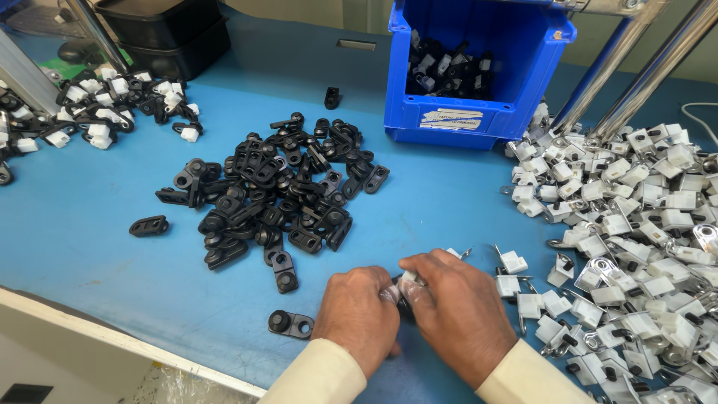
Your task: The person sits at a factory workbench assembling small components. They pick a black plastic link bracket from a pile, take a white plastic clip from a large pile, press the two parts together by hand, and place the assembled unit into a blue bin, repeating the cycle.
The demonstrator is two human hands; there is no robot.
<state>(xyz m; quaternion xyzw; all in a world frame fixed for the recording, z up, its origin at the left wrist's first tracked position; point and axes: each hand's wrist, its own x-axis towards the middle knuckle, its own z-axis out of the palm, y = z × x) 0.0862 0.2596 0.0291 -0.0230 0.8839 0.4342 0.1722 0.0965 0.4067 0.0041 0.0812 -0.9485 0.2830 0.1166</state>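
Both hands, left hand (357,313) and right hand (454,313), pinched one small white piece (408,280) together just right of the black clip pile (278,191), which was still large, with the blue bin (479,71) beyond it only part filled.

Small white clip (408,280) — pinched between both hands.

Blue table (90,247) showing plain. Black clips (277,187) lying at 11 o'clock of hands; white-and-silver pieces (636,224) spreading at 3 o'clock; blue bin (479,120) standing at 12; cream sleeves (321,378) showing.
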